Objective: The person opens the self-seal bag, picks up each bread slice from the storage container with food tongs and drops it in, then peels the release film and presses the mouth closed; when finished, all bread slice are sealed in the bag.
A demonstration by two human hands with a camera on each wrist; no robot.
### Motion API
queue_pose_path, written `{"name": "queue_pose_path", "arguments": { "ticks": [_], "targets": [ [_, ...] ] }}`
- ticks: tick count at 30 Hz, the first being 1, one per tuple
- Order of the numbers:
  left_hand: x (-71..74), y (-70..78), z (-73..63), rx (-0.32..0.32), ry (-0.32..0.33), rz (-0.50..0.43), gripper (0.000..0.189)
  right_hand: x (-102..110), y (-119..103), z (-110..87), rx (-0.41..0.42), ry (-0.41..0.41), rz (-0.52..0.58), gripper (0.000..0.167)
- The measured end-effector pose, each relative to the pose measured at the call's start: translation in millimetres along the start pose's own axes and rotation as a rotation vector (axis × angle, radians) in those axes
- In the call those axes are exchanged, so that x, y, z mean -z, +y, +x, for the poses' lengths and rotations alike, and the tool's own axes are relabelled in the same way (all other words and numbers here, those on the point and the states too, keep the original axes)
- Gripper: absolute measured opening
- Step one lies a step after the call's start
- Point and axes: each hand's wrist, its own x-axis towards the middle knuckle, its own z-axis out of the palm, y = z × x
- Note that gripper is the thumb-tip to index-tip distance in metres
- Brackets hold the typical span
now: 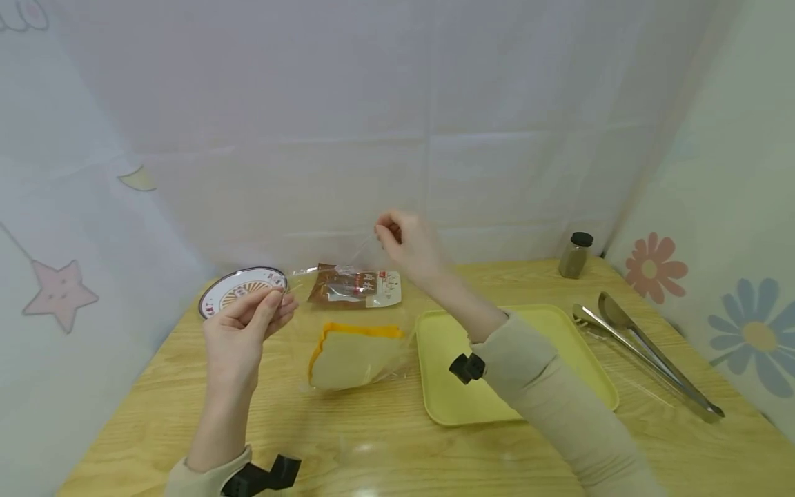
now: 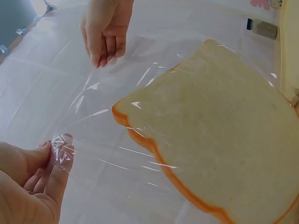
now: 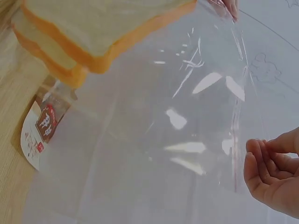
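Between both hands stretches a clear plastic bag (image 3: 140, 135) with slices of bread (image 1: 357, 355) inside its lower part. The left hand (image 1: 242, 335) pinches one corner of the bag's mouth between thumb and fingers. Higher up and to the right, the right hand (image 1: 410, 245) pinches the opposite edge of the mouth. In the right wrist view at least two bread slices (image 3: 107, 28) with orange crusts lie one behind the other. The left wrist view shows a bread slice (image 2: 210, 130) through the shiny film.
Behind the bag lies a brown and white food packet (image 1: 354, 286). A patterned plate (image 1: 242, 286) stands at the back left. To the right are a yellow tray (image 1: 518, 407), metal tongs (image 1: 646, 352) and a black-lidded jar (image 1: 574, 257) near the back wall.
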Motion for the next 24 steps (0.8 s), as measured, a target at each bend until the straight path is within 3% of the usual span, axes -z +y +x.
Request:
{"name": "queue_pose_path", "arguments": {
  "ticks": [10, 14, 18, 24],
  "targets": [
    [-4.3, -2.4, -0.1, -0.014, -0.002, -0.028, 0.016, 48.2, 34.7, -19.9, -0.019, 0.259, 0.012, 0.015],
    [-6.7, -3.9, -0.1, -0.002, 0.000, -0.039, 0.011, 71.8, 47.6, -29.3, -0.091, 0.285, 0.081, 0.017],
    [-7.6, -5.2, 1.1, -0.001, -0.009, -0.030, 0.011, 94.9, 56.4, -42.6, -0.180, 0.300, 0.038, 0.022],
    [-3.0, -8.9, -1.4, 0.034, 0.036, 0.006, 0.010, 117.3, 69.4, -57.6, -0.149, 0.363, -0.027, 0.023]
  ]
}}
